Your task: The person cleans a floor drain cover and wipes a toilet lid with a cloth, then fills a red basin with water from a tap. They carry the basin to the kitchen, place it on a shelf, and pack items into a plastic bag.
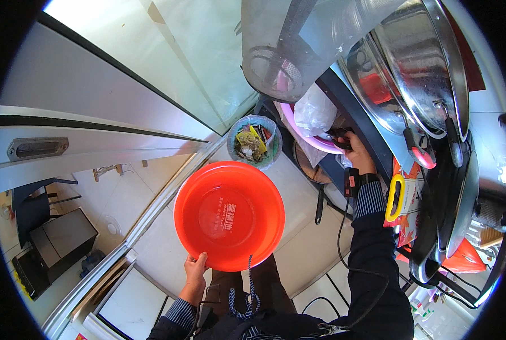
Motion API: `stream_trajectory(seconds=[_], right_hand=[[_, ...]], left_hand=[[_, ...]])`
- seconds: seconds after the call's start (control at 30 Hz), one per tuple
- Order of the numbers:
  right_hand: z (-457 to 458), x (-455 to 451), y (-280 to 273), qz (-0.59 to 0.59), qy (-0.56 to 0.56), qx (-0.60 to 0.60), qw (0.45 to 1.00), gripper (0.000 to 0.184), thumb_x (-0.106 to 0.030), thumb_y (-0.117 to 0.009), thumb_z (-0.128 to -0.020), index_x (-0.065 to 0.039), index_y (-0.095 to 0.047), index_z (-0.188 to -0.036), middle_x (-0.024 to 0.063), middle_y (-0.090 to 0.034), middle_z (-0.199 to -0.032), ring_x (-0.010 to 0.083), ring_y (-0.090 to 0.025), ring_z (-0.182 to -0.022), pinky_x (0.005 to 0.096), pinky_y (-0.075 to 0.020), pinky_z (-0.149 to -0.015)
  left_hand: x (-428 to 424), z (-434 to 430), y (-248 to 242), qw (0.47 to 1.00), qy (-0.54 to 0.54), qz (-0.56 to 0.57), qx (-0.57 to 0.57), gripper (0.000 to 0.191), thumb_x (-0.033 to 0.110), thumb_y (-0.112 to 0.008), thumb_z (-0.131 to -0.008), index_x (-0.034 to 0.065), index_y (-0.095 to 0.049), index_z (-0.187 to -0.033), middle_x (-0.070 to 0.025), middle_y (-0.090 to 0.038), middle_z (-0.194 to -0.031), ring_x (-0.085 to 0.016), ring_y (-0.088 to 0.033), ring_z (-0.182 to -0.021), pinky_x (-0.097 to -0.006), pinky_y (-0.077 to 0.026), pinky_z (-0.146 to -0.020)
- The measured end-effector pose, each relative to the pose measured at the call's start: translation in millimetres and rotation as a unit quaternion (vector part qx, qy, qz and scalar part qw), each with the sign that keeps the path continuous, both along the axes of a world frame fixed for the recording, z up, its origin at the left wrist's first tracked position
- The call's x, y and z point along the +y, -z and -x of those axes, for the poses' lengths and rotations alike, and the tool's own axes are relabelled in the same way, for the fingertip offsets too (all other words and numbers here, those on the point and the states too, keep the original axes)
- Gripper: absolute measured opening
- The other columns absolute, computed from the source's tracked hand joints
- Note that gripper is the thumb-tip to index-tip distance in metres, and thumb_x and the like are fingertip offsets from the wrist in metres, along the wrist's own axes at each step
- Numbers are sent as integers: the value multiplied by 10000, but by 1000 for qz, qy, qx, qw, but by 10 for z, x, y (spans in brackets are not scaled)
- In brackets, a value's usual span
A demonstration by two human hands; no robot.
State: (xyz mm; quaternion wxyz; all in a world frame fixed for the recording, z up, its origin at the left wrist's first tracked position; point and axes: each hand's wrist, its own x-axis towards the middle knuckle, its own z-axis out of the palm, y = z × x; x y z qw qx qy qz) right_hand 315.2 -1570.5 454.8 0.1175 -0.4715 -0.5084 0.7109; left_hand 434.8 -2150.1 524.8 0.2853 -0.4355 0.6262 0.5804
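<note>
My left hand [195, 272] grips the near rim of a red plastic basin [231, 221], thumb on top. No contents show inside the basin, whose bottom bears white printing. My right hand [357, 148] reaches to the shelf at the right, its fingers closed around a dark handle [343, 143]; what it belongs to is mostly hidden. Just beyond those fingers are a pink-purple basin [296, 125] and, inside it, a clear plastic bag [314, 110]. A wristband with a small cabled black device [351, 182] sits on my right wrist.
A lined bin [253, 142] with rubbish stands beyond the red basin. Below the shelf is a pan with a black handle [319, 206]. Metal pots [418, 63] and a yellow handle [394, 197] crowd the right side. A sliding door [108, 140] borders the left.
</note>
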Motion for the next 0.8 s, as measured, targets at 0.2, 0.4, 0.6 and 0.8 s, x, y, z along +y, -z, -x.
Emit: stream_trajectory(seconds=[0.2,0.4,0.6,0.8], right_hand=[[-145,-124,21,-225,-84,17,971,112,-55,-619,-859,-8,-605,-959,111,-619,-890,185,-627,-740,345,-596,-678],[-93,-268,-362,92,38,124,987,111,-69,-623,-859,-2,-602,-945,108,-608,-843,174,-610,-695,361,-601,-670],[-12,-211,-407,121,111,17,986,84,-29,-639,-829,-1,-605,-901,98,-610,-753,162,-601,-641,392,-606,-671],[-221,-297,-694,146,122,61,980,100,-34,-649,-819,-2,-602,-901,96,-611,-744,157,-602,-632,398,-607,-667]], left_hand=[[21,-3,30,1000,-4,-3,2,219,138,-646,-863,66,-603,-1065,-29,-672,-905,-107,-645,-714,-248,-535,-607],[92,53,-23,1000,-6,-14,22,222,135,-643,-865,66,-598,-1072,-26,-670,-907,-105,-642,-716,-251,-535,-611],[170,133,-119,999,8,-20,45,228,130,-638,-871,58,-590,-1082,-25,-666,-925,-106,-640,-732,-252,-537,-619],[207,165,-113,999,22,-29,37,248,134,-641,-873,56,-585,-1102,-23,-665,-931,-101,-639,-760,-243,-531,-629]])
